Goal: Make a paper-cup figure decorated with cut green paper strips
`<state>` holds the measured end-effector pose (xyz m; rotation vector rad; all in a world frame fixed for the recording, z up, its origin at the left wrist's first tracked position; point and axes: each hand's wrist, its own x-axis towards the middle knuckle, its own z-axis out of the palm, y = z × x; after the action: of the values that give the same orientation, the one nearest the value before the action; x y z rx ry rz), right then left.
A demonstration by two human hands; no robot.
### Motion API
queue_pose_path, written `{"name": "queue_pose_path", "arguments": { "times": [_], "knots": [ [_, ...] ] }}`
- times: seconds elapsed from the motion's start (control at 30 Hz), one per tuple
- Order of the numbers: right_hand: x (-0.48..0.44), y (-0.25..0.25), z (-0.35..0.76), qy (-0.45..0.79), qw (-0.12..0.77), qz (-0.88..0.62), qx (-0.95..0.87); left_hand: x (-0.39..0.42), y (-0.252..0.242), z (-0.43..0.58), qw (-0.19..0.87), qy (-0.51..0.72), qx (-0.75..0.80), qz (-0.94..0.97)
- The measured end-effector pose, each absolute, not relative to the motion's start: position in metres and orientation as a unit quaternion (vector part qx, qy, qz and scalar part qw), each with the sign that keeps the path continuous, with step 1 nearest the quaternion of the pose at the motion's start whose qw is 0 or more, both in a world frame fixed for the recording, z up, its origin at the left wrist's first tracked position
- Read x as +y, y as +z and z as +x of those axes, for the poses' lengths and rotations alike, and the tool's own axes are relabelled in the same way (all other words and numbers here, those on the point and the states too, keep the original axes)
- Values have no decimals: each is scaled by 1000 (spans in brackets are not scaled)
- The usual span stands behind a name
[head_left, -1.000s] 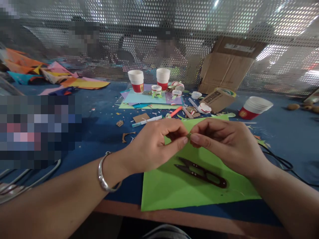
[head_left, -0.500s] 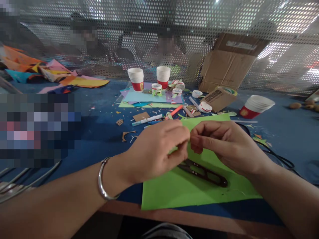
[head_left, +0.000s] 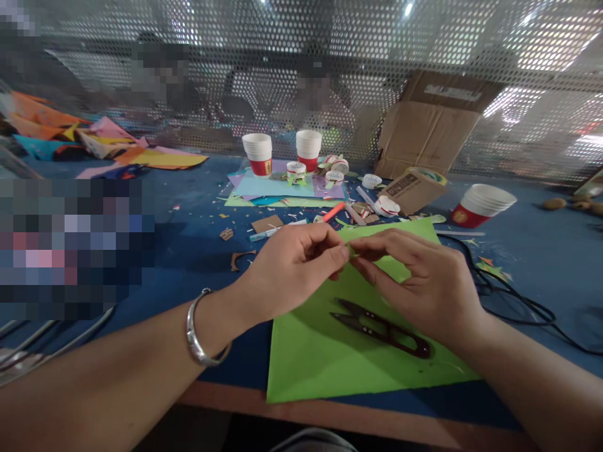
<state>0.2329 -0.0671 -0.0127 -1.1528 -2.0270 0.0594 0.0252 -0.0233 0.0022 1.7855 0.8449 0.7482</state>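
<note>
A tiny green scrap of paper [head_left: 351, 250] is pinched between the thumb and fingers of my left hand [head_left: 301, 263]. My right hand [head_left: 414, 270] meets it from the other side, thumb and fingertips closed at the same scrap. Both hands are above a bright green sheet of paper [head_left: 311, 370]. On that sheet, below my hands, lie dark thread snips [head_left: 384, 329] with their blades pointing left. Most of the scrap is hidden by my fingertips.
Stacked paper cups [head_left: 258, 154] stand at the back, with another tilted cup stack [head_left: 483, 204] at right. Small cut cup pieces [head_left: 387, 206], a marker [head_left: 264, 236] and cardboard bits litter the middle. A black cable [head_left: 522, 304] curls at right; a cardboard box [head_left: 428, 129] leans on perforated metal [head_left: 207, 75].
My left thumb has come up against its fingers, and my right hand has turned more palm-down. The green scrap now shows between the fingertips, and the snips are more exposed.
</note>
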Motion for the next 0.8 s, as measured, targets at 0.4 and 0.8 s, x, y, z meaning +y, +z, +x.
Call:
{"name": "queue_pose_path", "arguments": {
  "times": [0.4,0.8],
  "knots": [
    [-69,-10,234,12,396,-444,-804,-21,0,25,516,315,332,724],
    [-68,-9,232,37,399,-437,-805,-22,-3,26,508,326,348,717]
  ]
}}
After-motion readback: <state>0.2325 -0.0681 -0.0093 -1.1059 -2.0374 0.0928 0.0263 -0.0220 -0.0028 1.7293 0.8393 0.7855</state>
